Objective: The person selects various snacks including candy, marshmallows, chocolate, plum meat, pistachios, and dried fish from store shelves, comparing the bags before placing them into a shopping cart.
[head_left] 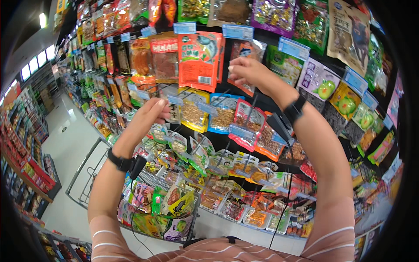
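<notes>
My left hand (152, 111) is raised before the hanging snack packs, its fingers loosely bent and nothing visible in them. Just right of it hangs a yellow-edged pack (194, 111) of nut-like pieces. My right hand (247, 72) is higher, with bent fingers overlapping a clear-and-orange fish snack pouch (247, 49). Its palm is turned away, so whether it touches or grips the pouch cannot be seen. Between the hands, an orange-red pouch (198, 62) with a fish picture faces me, a similar one partly hidden behind it.
A wire shopping cart (193, 226) loaded with several snack bags stands at lower left, close to the shelves. Metal hooks with blue price tags (238, 31) jut from the rack. Trays of packed food (232, 208) line the bottom. A tiled aisle (65, 131) runs along the left.
</notes>
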Demonstrator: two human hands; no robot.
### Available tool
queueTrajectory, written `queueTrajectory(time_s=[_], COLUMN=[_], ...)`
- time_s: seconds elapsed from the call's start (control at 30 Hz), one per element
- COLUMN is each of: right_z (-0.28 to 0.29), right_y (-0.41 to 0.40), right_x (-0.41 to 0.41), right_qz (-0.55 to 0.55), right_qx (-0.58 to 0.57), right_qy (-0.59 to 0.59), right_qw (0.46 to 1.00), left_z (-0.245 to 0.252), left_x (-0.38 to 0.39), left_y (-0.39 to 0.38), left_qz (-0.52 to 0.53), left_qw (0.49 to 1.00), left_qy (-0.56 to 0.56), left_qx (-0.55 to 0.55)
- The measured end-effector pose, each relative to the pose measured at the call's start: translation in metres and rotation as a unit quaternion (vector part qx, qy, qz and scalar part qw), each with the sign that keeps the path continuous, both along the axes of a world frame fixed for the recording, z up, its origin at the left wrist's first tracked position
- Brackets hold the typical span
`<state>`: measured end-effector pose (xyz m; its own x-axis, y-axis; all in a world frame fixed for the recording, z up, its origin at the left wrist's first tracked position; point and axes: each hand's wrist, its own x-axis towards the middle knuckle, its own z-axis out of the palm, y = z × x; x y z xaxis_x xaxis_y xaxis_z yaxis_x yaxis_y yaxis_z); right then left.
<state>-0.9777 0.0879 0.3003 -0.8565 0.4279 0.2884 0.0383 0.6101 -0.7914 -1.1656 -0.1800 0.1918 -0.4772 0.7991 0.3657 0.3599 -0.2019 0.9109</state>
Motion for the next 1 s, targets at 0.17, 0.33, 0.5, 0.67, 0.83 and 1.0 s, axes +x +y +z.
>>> queueTrajectory(time_s=[0.17,0.33,0.5,0.67,0.83,1.0], right_z=[0.014,0.015,0.015,0.005,0.004,0.009], right_y=[0.046,0.065,0.072,0.072,0.071,0.035], right_x=[-0.071,-0.112,-0.129,-0.146,-0.163,-0.158], right_qz=[-0.113,-0.083,-0.087,-0.068,-0.056,-0.001], right_qx=[0.013,-0.016,-0.051,-0.084,-0.010,-0.020], right_qy=[0.018,0.062,0.119,0.160,0.277,0.306], right_qw=[0.993,0.995,0.988,0.981,0.959,0.952], left_z=[-0.009,-0.031,-0.049,-0.056,-0.063,-0.067], left_x=[0.019,0.032,0.040,0.048,0.046,0.046], left_y=[-0.077,-0.143,-0.174,-0.175,-0.163,-0.156], left_qz=[0.057,0.142,0.207,0.207,0.184,0.178], left_qw=[0.998,0.989,0.973,0.972,0.976,0.977], left_qy=[0.022,0.005,-0.048,-0.064,-0.056,-0.074], left_qx=[-0.033,-0.039,-0.087,-0.089,-0.104,-0.095])
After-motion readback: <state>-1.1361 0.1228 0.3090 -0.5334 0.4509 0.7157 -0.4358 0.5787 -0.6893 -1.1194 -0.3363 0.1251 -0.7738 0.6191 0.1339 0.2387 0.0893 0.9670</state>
